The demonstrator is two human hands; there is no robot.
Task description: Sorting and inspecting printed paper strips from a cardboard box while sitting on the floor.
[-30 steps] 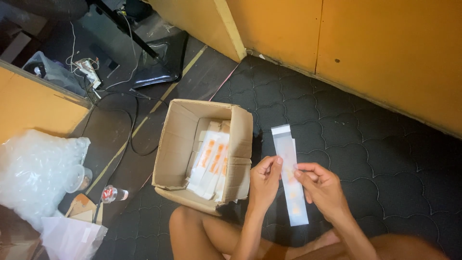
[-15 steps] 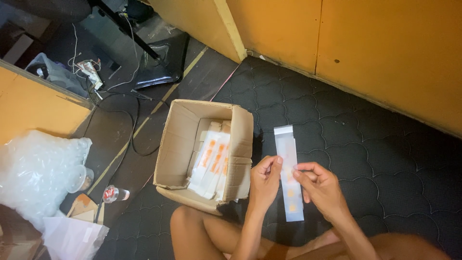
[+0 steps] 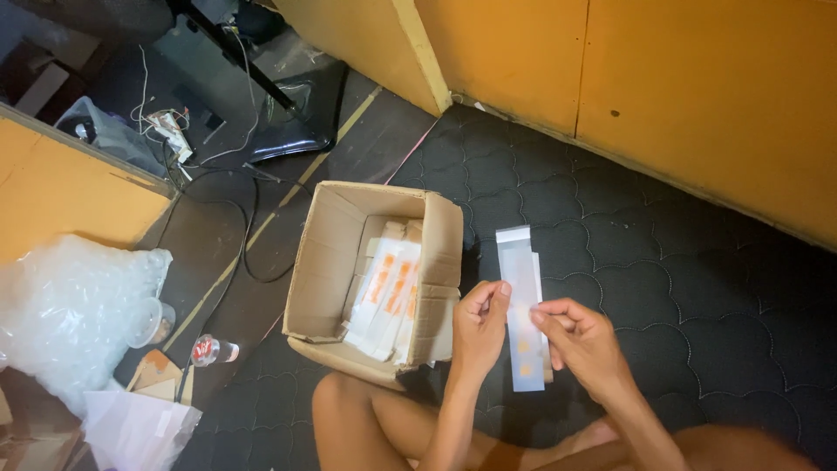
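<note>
Dim, warm indoor light; the dark quilted floor mat point(image 3: 697, 288) shows faint sheen, corners murky, focus slightly soft
</note>
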